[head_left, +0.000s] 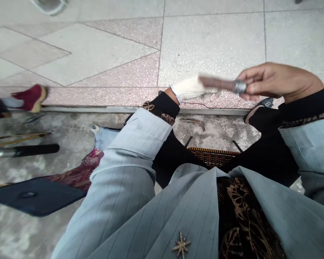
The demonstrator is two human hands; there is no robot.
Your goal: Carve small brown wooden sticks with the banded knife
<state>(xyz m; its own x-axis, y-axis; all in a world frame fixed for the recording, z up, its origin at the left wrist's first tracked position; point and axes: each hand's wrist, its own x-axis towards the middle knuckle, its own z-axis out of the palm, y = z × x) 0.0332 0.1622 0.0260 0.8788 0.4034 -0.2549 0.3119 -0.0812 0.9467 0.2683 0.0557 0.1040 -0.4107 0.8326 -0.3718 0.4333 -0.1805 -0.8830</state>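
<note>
My right hand [272, 81] is bare and closed around one end of a brown wooden handle [218, 82]. Silvery wire or a ridged metal band wraps that end, beside my fingertips. Motion blurs the handle, and I cannot make out what tool it belongs to. Its other end lies in front of my left hand [190, 90], which wears a white knitted glove. Whether the glove touches the handle cannot be told. The gloved fingers are partly hidden and smeared, so their grip is unclear.
A thin bent rod [196, 122] lies on the rough concrete between my feet, below a raised tiled edge [218, 111]. Under me is a woven seat [213, 156]. To the left are a black-handled tool [35, 150], dark blue cloth [40, 194] and another person's red shoe [29, 98].
</note>
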